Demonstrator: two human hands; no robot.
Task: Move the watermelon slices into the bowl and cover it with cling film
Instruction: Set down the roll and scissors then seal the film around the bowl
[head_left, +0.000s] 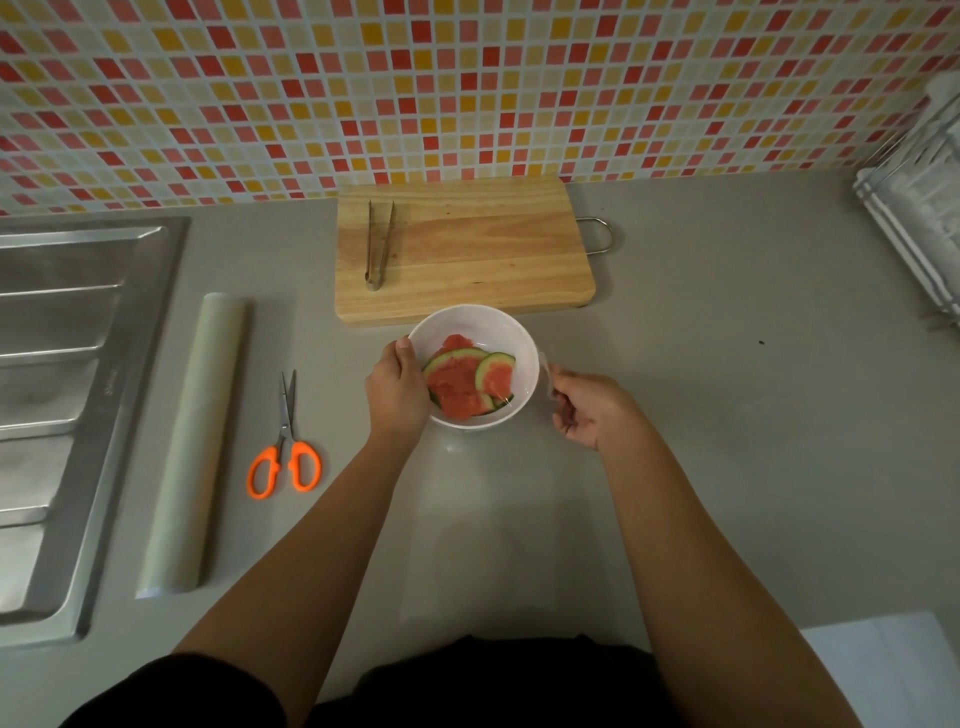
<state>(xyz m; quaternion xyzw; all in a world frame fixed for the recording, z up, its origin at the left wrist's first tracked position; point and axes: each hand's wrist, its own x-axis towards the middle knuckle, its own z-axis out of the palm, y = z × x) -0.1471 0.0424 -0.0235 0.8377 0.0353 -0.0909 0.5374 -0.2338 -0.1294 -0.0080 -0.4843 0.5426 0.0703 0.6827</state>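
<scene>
Left hand (397, 387) grips bowl (519, 332) w/ slices (457, 382); right hand (587, 410) pinches cling film (545, 371). Uneven pull may tear it.

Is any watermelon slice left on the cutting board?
No, the cutting board holds only tongs; the slices lie in the bowl.

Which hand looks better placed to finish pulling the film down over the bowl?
Probably the right hand: it pinches the loose cling film beside the bowl. The left hand grips the opposite rim, steadying it over the watermelon slices.
</scene>
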